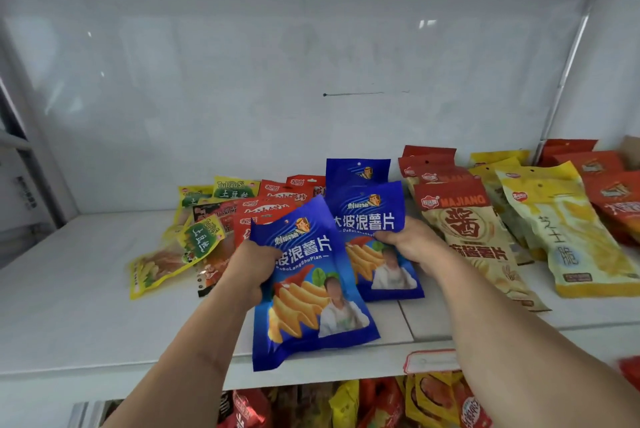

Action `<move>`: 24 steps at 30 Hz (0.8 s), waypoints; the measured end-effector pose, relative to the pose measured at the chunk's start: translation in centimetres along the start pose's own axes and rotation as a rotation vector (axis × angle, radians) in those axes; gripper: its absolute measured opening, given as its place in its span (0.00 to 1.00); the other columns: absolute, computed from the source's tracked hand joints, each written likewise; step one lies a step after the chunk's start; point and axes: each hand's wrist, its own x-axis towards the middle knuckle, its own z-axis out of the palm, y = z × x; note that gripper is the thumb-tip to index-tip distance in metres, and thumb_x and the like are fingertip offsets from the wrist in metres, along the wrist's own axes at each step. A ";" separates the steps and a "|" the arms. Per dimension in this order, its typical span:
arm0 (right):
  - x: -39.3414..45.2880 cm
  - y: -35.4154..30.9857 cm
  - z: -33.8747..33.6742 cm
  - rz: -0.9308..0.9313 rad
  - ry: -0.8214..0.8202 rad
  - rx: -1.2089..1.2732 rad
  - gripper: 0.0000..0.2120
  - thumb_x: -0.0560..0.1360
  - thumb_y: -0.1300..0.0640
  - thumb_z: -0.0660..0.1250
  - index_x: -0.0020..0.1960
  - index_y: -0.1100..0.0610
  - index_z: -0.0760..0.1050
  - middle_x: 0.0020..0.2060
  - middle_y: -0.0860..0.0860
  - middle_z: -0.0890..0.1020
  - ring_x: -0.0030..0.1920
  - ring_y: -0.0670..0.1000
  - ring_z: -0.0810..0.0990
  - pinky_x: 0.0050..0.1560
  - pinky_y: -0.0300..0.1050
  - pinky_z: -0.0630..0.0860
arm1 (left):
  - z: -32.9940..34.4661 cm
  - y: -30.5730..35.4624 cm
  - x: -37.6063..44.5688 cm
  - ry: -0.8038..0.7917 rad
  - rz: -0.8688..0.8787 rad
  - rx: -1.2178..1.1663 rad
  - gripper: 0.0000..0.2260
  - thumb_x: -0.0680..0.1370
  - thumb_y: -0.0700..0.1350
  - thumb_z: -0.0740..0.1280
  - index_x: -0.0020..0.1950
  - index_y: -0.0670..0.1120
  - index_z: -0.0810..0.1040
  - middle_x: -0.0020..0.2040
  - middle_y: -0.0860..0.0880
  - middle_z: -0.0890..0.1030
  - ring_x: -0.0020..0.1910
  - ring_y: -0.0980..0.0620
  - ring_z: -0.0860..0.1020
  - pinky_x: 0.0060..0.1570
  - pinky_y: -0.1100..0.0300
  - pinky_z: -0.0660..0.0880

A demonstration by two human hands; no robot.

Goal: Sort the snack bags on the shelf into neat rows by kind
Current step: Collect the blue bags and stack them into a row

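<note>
Blue bag [313, 283] — top tilted left, lengthwise front-to-back

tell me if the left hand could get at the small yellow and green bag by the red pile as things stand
Probably not right away: the left hand already grips a blue chip bag. The yellow and green bag lies uncovered on top, just left of it, so the path looks free once it lets go.

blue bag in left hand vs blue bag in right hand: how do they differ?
The left hand grips the nearer blue bag at its left edge; the right hand grips the farther blue bag at its right edge. The nearer bag overhangs the shelf front edge and is tilted; the farther bag sits further back, squarer. The nearer overlaps the farther's left side. Both carry the same blue wavy-chip print.
</note>
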 end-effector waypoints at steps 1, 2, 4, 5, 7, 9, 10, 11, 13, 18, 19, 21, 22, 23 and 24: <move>0.0 -0.1 -0.2 0.010 -0.009 -0.027 0.04 0.79 0.59 0.68 0.52 0.60 0.75 0.29 0.57 0.80 0.21 0.51 0.75 0.29 0.41 0.75 | -0.4 0.0 0.3 0.014 0.000 0.003 0.05 0.80 0.39 0.67 0.55 0.41 0.75 0.49 0.38 0.85 0.48 0.38 0.85 0.55 0.39 0.80; 0.3 0.0 -0.3 0.019 0.003 -0.046 0.05 0.79 0.59 0.68 0.51 0.60 0.75 0.30 0.58 0.80 0.20 0.51 0.73 0.29 0.42 0.74 | -0.7 -0.1 0.6 0.027 0.002 0.008 0.04 0.80 0.39 0.67 0.54 0.41 0.75 0.49 0.38 0.85 0.47 0.38 0.85 0.55 0.39 0.80; 1.0 0.2 -0.1 0.038 0.053 -0.056 0.05 0.78 0.60 0.70 0.51 0.60 0.75 0.34 0.58 0.81 0.21 0.51 0.74 0.28 0.43 0.72 | -0.7 0.0 0.8 0.034 0.025 0.021 0.05 0.80 0.39 0.67 0.55 0.41 0.75 0.49 0.39 0.85 0.47 0.39 0.85 0.55 0.40 0.80; 1.2 0.3 0.1 0.037 0.081 -0.077 0.05 0.77 0.60 0.70 0.50 0.59 0.75 0.35 0.57 0.82 0.23 0.51 0.75 0.29 0.43 0.72 | -0.3 0.1 0.8 0.028 0.045 0.028 0.06 0.80 0.40 0.68 0.56 0.41 0.75 0.49 0.40 0.85 0.46 0.39 0.85 0.54 0.40 0.81; 1.5 0.5 0.3 0.020 0.123 -0.124 0.06 0.75 0.60 0.72 0.50 0.59 0.77 0.37 0.55 0.83 0.28 0.51 0.77 0.31 0.43 0.72 | 0.8 0.3 0.6 -0.003 0.083 0.032 0.08 0.79 0.39 0.69 0.57 0.42 0.75 0.49 0.40 0.85 0.46 0.40 0.85 0.53 0.39 0.81; 1.6 0.8 0.3 0.009 0.130 -0.073 0.07 0.75 0.59 0.72 0.50 0.60 0.77 0.35 0.55 0.82 0.25 0.50 0.76 0.29 0.42 0.72 | 2.2 0.6 0.4 -0.036 0.121 0.030 0.10 0.78 0.39 0.70 0.58 0.42 0.75 0.50 0.41 0.85 0.47 0.40 0.85 0.52 0.39 0.81; 1.7 0.9 0.3 0.011 0.129 -0.021 0.06 0.76 0.59 0.72 0.49 0.60 0.77 0.34 0.56 0.82 0.21 0.49 0.75 0.26 0.41 0.70 | 2.9 0.7 0.4 -0.047 0.139 0.042 0.11 0.77 0.39 0.71 0.59 0.42 0.75 0.50 0.41 0.85 0.46 0.41 0.86 0.52 0.39 0.81; 1.6 1.0 0.2 0.013 0.136 0.020 0.06 0.77 0.58 0.71 0.49 0.61 0.77 0.32 0.56 0.82 0.19 0.48 0.74 0.24 0.40 0.69 | 3.6 0.8 0.5 -0.053 0.156 0.055 0.12 0.77 0.39 0.71 0.59 0.42 0.75 0.50 0.41 0.85 0.46 0.41 0.85 0.51 0.40 0.82; 1.6 1.1 0.2 0.013 0.175 0.081 0.08 0.77 0.58 0.71 0.51 0.62 0.77 0.34 0.56 0.83 0.21 0.48 0.76 0.23 0.39 0.70 | 5.0 0.9 0.6 -0.045 0.174 0.081 0.12 0.77 0.39 0.71 0.59 0.42 0.75 0.51 0.42 0.85 0.47 0.43 0.85 0.49 0.45 0.82; 2.4 1.1 -0.1 0.118 0.264 0.091 0.22 0.81 0.43 0.62 0.61 0.62 0.74 0.55 0.58 0.82 0.50 0.55 0.82 0.47 0.48 0.78 | 8.4 1.0 1.3 0.017 0.215 0.158 0.18 0.76 0.41 0.73 0.62 0.40 0.72 0.56 0.41 0.83 0.49 0.43 0.84 0.51 0.45 0.82; 2.3 0.9 -0.3 0.140 0.260 0.068 0.26 0.81 0.39 0.59 0.63 0.62 0.74 0.56 0.57 0.82 0.54 0.57 0.81 0.51 0.49 0.77 | 8.9 1.0 1.4 0.040 0.223 0.189 0.19 0.76 0.42 0.73 0.63 0.41 0.72 0.56 0.41 0.82 0.50 0.43 0.83 0.52 0.45 0.82; 2.0 0.3 -0.3 0.170 0.222 0.044 0.32 0.80 0.33 0.53 0.61 0.60 0.75 0.55 0.55 0.82 0.54 0.57 0.81 0.48 0.47 0.74 | 9.9 1.1 1.6 0.076 0.241 0.223 0.19 0.75 0.44 0.73 0.63 0.42 0.70 0.57 0.42 0.82 0.51 0.43 0.83 0.52 0.45 0.82; 2.0 0.5 -0.3 0.160 0.196 0.060 0.31 0.78 0.30 0.53 0.58 0.57 0.76 0.52 0.53 0.82 0.51 0.55 0.81 0.46 0.46 0.74 | 10.4 1.1 1.5 0.089 0.250 0.223 0.20 0.75 0.45 0.73 0.63 0.43 0.70 0.57 0.43 0.82 0.50 0.43 0.83 0.52 0.45 0.82; 1.8 0.6 -0.2 0.144 0.179 0.082 0.27 0.77 0.30 0.57 0.53 0.54 0.75 0.47 0.50 0.82 0.48 0.53 0.81 0.45 0.45 0.74 | 10.8 1.1 1.4 0.100 0.258 0.223 0.20 0.75 0.46 0.72 0.63 0.44 0.70 0.57 0.43 0.82 0.50 0.43 0.83 0.52 0.45 0.82; 1.6 0.7 -0.1 0.125 0.169 0.078 0.22 0.76 0.31 0.60 0.48 0.51 0.74 0.42 0.47 0.81 0.44 0.50 0.81 0.43 0.44 0.75 | 11.1 1.0 1.4 0.111 0.259 0.226 0.20 0.75 0.46 0.72 0.63 0.44 0.70 0.57 0.44 0.82 0.50 0.43 0.83 0.52 0.45 0.82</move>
